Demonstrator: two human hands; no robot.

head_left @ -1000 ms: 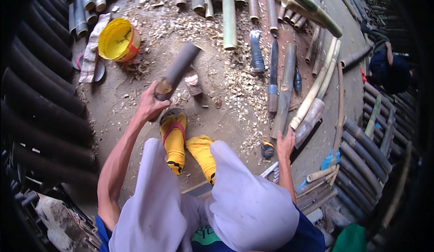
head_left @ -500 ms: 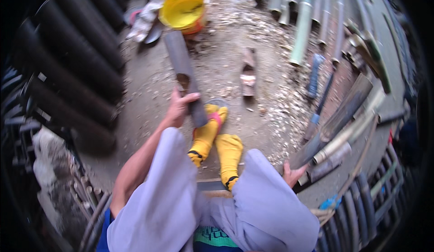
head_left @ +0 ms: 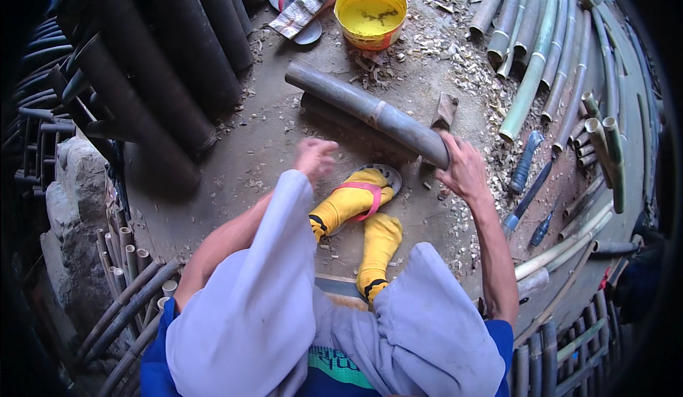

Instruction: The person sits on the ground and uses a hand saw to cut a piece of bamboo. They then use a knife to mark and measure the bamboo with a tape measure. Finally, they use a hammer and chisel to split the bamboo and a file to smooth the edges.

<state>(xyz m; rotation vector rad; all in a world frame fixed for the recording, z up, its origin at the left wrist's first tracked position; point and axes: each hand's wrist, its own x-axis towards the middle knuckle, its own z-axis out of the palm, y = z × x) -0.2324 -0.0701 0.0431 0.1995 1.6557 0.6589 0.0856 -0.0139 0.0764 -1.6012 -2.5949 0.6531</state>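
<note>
A long dark grey-brown bamboo tube (head_left: 370, 112), with a node ring midway, slants across the ground in front of me. My right hand (head_left: 464, 166) is wrapped round its near right end. Under it shows a dark band (head_left: 334, 116); whether that is another piece or shadow I cannot tell. Just past the held end lies a short cut bamboo piece (head_left: 445, 109), partly covered by the tube. My left hand (head_left: 315, 159), somewhat blurred, hovers by my left knee. Its fingers are loosely bent, the index stretched out, and nothing shows in them.
Beyond the tube stands a yellow bucket (head_left: 370, 14), with slippers and a silvery cloth strip (head_left: 316, 4) beside it. Dark bamboo tubes (head_left: 142, 62) lean at the left. Bamboo poles (head_left: 541, 48), a wrapped-handle tool (head_left: 526, 161) and wood chips lie at the right.
My left hand has let go of the notched bamboo piece and drawn back toward my knee. My right hand has brought a bamboo tube from the right pile to the middle. The view has shifted.
</note>
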